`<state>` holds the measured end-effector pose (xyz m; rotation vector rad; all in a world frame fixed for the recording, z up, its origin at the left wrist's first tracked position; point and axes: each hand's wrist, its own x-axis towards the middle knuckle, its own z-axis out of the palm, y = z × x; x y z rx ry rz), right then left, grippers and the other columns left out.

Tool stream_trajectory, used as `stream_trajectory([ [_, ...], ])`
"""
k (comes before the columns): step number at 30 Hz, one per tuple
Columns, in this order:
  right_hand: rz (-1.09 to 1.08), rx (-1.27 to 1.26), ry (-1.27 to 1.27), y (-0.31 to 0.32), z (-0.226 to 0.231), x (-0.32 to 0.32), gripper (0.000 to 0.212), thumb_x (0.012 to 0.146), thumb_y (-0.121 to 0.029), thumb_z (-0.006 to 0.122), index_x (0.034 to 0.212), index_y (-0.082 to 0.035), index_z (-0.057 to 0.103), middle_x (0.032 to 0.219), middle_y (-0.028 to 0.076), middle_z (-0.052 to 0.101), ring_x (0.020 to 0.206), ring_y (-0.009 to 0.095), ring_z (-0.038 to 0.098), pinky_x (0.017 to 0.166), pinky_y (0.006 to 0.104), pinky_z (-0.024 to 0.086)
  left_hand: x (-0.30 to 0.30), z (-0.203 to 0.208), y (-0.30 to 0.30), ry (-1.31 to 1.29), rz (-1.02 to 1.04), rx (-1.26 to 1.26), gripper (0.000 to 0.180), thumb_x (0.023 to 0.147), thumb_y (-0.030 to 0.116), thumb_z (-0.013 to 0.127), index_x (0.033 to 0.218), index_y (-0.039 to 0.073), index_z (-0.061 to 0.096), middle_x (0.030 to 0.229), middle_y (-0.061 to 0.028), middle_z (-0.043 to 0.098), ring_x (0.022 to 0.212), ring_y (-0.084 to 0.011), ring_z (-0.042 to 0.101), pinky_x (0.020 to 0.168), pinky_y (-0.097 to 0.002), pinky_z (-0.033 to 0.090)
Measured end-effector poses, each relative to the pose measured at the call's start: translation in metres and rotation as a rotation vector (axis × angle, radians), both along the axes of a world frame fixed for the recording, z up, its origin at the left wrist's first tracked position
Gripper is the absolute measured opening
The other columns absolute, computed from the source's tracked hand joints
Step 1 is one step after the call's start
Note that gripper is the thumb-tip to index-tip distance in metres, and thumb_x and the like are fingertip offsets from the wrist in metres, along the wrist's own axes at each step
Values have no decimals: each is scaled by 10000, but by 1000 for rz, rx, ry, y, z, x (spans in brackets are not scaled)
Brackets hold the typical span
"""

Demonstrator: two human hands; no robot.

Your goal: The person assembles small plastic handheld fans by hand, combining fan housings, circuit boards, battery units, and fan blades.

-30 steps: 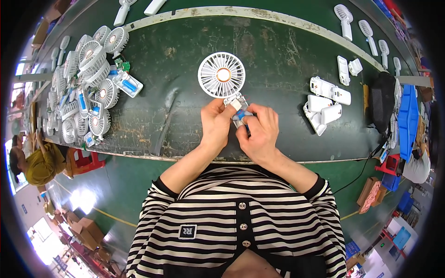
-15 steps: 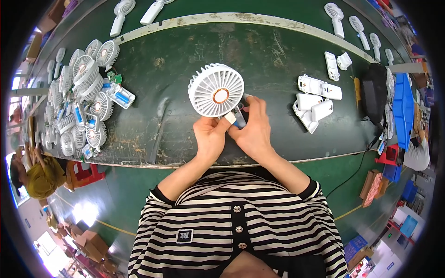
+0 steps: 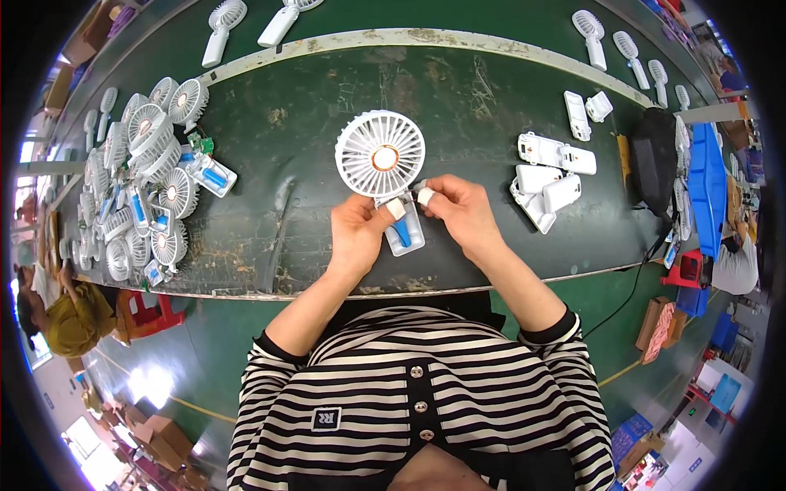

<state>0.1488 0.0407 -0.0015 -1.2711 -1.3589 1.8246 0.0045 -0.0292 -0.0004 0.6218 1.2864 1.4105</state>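
Note:
A white handheld fan [image 3: 381, 155] is in front of me, its round grille facing up and its handle pointing toward me. The handle housing [image 3: 416, 239] has no cover on its upper side, and a blue battery cell [image 3: 402, 232] shows inside. My left hand [image 3: 355, 236] grips the fan at its neck, the white-wrapped thumb lying over the top of the handle. At the right side of the neck, my right hand [image 3: 463, 214] is closed in a pinch, its thumb also wrapped in white. Whatever lies between those fingertips is too small to make out.
A heap of fan heads and opened fans [image 3: 147, 180] covers the bench's left side. White handle covers [image 3: 547, 151] lie on the right, near a black bag [image 3: 655, 159]. Beyond a pale rail [image 3: 409, 37] lie finished-looking fans [image 3: 591, 37]. The bench's front edge [image 3: 442, 291] is close.
The fan has tilted flatter, and its open handle with the blue cell now shows. My right hand has moved from around the handle to a pinch beside the neck; my left still grips the fan.

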Motion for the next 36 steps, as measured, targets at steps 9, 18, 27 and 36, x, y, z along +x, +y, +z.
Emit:
stream_trajectory([
  [9, 94, 46, -183, -4, 1, -2, 91, 747, -52, 580, 766, 33, 609, 639, 14, 573, 558, 60, 483, 507, 216, 399, 4, -5, -1, 118, 26, 70, 173, 780, 10, 616, 949, -24, 601, 768, 5, 607, 600, -19, 469, 518, -179, 385],
  [18, 54, 957, -790, -12, 21, -12, 194, 620, -219, 637, 610, -47, 547, 633, 129, 572, 571, 301, 565, 506, 386, 447, 9, -5, -1, 217, 35, 52, 170, 777, 3, 613, 944, -30, 598, 762, 14, 598, 620, -24, 473, 534, -189, 401],
  [27, 305, 551, -539, 5, 24, 16, 226, 692, -209, 609, 782, -11, 551, 779, 125, 598, 677, 269, 590, 608, 359, 469, 13, -8, 6, -112, -19, -124, 198, 767, -48, 531, 953, -45, 598, 835, -66, 632, 667, -98, 574, 588, -228, 458],
  [36, 397, 984, -1144, 64, 46, 195, 774, 548, -203, 741, 1240, -81, 416, 1389, 174, 229, 1281, 406, 196, 1000, 535, 244, -2, -14, 6, -153, -61, -302, 243, 788, 54, 525, 983, -91, 548, 864, -176, 625, 763, -281, 639, 689, -367, 531],
])
